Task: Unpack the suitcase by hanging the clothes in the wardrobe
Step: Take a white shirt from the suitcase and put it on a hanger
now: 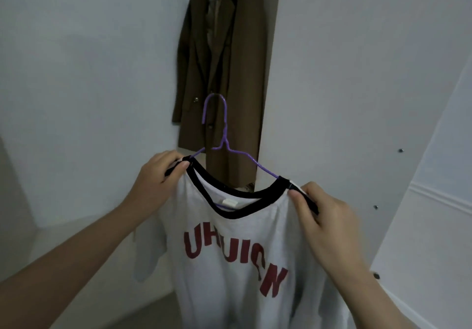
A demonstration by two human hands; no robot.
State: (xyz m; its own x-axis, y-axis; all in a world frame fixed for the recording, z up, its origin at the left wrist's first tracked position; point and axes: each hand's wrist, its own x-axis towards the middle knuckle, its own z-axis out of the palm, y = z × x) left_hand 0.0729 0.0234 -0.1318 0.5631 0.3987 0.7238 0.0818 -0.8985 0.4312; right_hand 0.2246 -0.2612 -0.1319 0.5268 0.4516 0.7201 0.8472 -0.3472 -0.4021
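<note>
A white T-shirt (237, 264) with a black collar and red letters hangs on a purple wire hanger (222, 134), held up in front of me. My left hand (155, 175) pinches the shirt's left shoulder at the collar. My right hand (321, 216) grips the right shoulder and its black trim. The hanger's hook points up, free of any rail. Behind it a brown coat (219, 55) hangs inside the wardrobe opening. The suitcase is out of view.
White wardrobe panels (89, 86) stand to the left and right of the narrow opening. An open white door (434, 201) with small screws angles in on the right. A pale shelf or floor shows at lower left.
</note>
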